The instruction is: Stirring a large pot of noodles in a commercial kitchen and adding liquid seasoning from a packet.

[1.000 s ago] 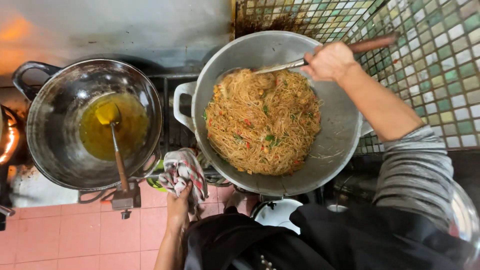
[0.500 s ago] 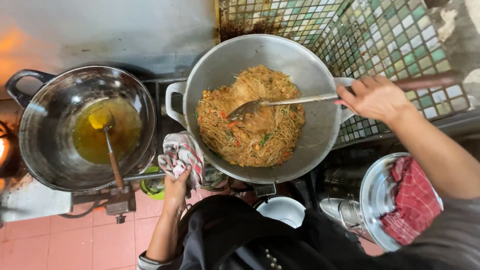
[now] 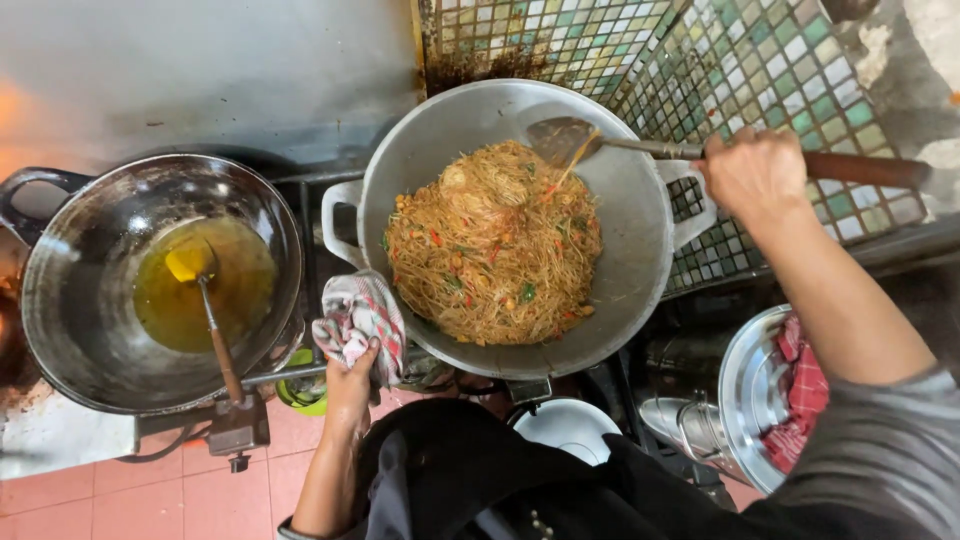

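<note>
A large grey wok (image 3: 640, 250) holds a heap of thin fried noodles (image 3: 495, 245) with bits of red and green. My right hand (image 3: 752, 172) grips the wooden handle of a metal spatula (image 3: 562, 138), whose blade is lifted at the wok's far side with a few strands hanging from it. My left hand (image 3: 350, 385) clutches a striped cloth (image 3: 360, 318) pressed against the wok's near left rim, below its handle (image 3: 335, 222).
A darker wok (image 3: 70, 300) on the left holds yellow oil and a ladle (image 3: 205, 300) with a wooden handle. A mosaic tile wall (image 3: 720, 60) rises behind. At lower right stands a steel pot lid (image 3: 750, 390) with a red checked cloth (image 3: 800, 390). Pink floor tiles lie below.
The spatula has come up out of the noodles and moved to the wok's far side. My right hand shifted slightly up with it. My left hand stays on the cloth.
</note>
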